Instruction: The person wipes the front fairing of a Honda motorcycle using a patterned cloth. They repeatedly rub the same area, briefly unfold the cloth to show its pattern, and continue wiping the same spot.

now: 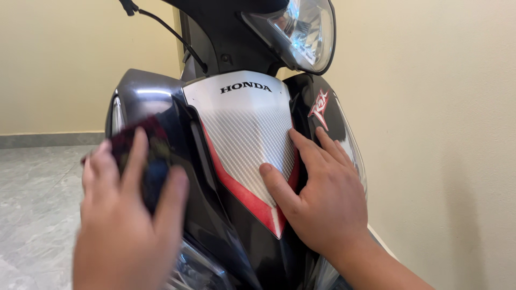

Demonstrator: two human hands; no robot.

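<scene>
Scooter front cover [244, 129]: left hand [126, 215] presses dark cloth [153, 161] on its left side; right hand [322, 188] rests flat, released, on its right.

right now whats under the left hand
A dark cloth sits under the left hand, pressed on the scooter's black front panel. The hand covers most of the cloth, and the panel beneath it is hidden.
</scene>
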